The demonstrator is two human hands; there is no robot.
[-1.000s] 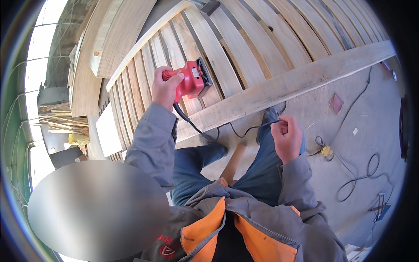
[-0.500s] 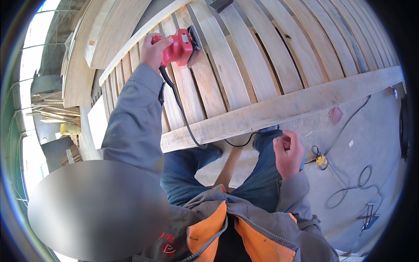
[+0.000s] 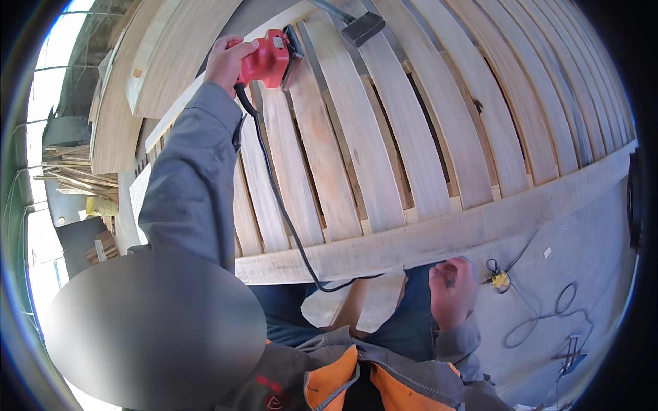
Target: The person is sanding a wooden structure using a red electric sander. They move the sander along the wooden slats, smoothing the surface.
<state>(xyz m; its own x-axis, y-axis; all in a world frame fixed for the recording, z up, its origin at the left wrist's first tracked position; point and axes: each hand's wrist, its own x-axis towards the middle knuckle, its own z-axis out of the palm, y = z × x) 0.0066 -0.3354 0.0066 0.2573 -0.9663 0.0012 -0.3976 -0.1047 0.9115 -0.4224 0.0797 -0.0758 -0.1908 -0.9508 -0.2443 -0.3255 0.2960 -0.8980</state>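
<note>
My left hand (image 3: 227, 63), at the upper left, is wrapped round the body of a red power sander (image 3: 264, 61). The sander's flat dark pad is tipped up on edge, facing right, over the pale wooden slats (image 3: 325, 151); I cannot tell whether it touches them. A black cord (image 3: 277, 195) runs from the sander down over the near rail (image 3: 411, 240) of the slatted frame. Below that rail, over my right thigh, my right hand (image 3: 454, 291) is curled with thumb and fingers close together, and nothing shows in it.
A dark rectangular block on a grey rod (image 3: 363, 29) lies across the slats at the far side. Large curved wooden panels (image 3: 116, 116) lean at the left, near stacked thin wood strips (image 3: 82, 171). Loose cables (image 3: 528, 329) with a yellow piece (image 3: 501, 280) lie on the floor at the right.
The view has shifted, so the slats and rail sit lower and more of the dark block shows. My left hand and the sander have moved farther away and slightly left. My right hand stays curled.
</note>
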